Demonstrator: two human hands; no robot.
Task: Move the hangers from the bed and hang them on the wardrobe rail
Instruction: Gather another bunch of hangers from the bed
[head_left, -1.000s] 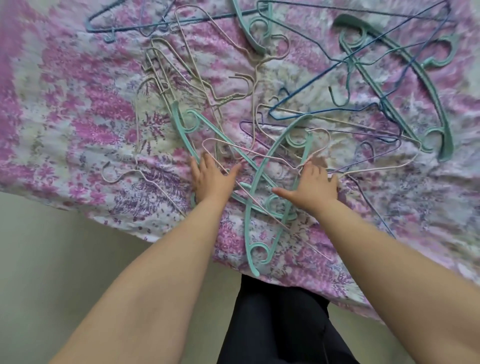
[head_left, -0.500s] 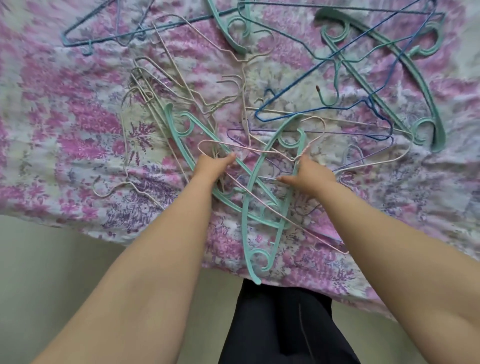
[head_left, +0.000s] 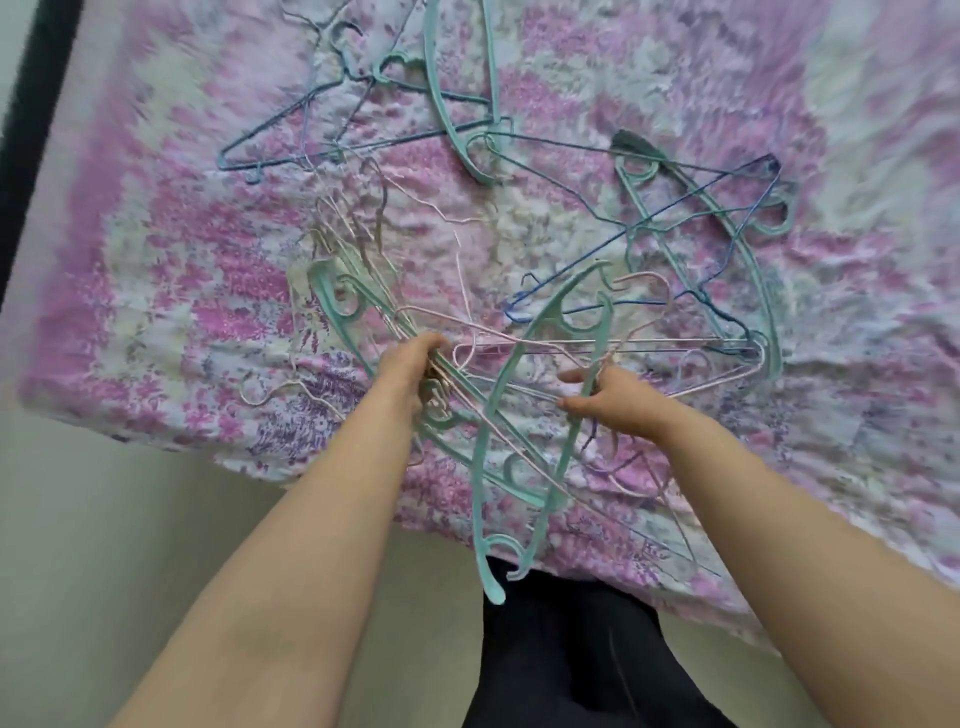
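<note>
Both forearms bare, reaching forward and converging toward centre frame. Left hand (head_left: 413, 371) seen back-side up, fingers curled under and closed around a bundle of hangers (head_left: 524, 374), knuckles forward, wrist roughly straight in line with the forearm. Right hand (head_left: 615, 400) sits slightly nearer and to the right, also back-side up, wrist bent inward a little; fingers (head_left: 574, 375) point left, thumb below them, pinching the thin wires and a teal bar of the same bundle. Hands apart, not touching each other. Dark-clad legs visible below between the arms.
</note>
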